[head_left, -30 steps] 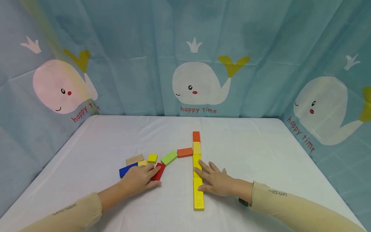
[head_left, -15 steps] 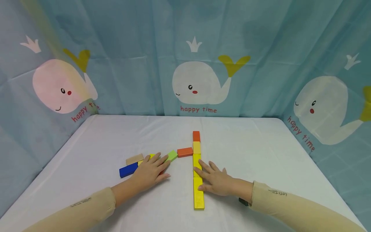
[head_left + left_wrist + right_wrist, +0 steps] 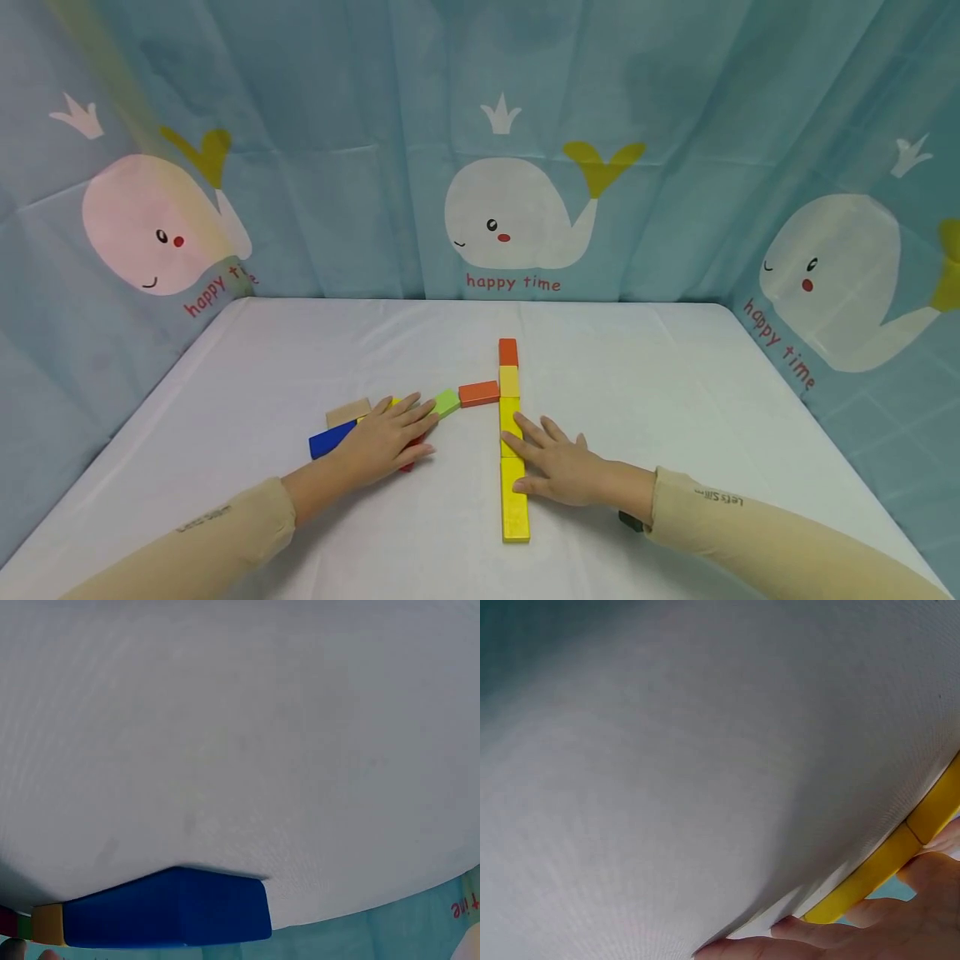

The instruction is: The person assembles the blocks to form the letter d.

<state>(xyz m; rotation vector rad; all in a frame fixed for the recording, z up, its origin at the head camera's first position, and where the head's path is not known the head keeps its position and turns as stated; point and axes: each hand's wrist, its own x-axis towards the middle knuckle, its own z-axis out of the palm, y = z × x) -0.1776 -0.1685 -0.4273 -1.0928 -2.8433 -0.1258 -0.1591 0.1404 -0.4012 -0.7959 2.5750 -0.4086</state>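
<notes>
My left hand (image 3: pixel 378 442) lies with fingers spread over a bent chain of wooden blocks. Its fingertips touch the light green block (image 3: pixel 448 403); under it, the red block (image 3: pixel 407 468) and a yellow block (image 3: pixel 394 402) are mostly hidden. A blue block (image 3: pixel 330 440) shows beside its wrist, large in the left wrist view too (image 3: pixel 172 907). My right hand (image 3: pixel 558 467) rests its straight fingers on two long yellow blocks, the upper (image 3: pixel 508 408) and lower (image 3: pixel 515 517), laid end to end. In the right wrist view, its fingers sit along the yellow edge (image 3: pixel 870 877).
Above the yellow pair, a pale yellow block (image 3: pixel 508 382) and an orange block (image 3: pixel 507 352) continue the straight column. Another orange block (image 3: pixel 478 394) joins its left side. A tan block (image 3: pixel 348 412) lies behind the blue one. Something dark (image 3: pixel 631 521) shows beneath the right wrist.
My left hand has moved right and forward from the red block, its fingers straightening over the green one, then slipped back slightly. My right hand has stayed put.
</notes>
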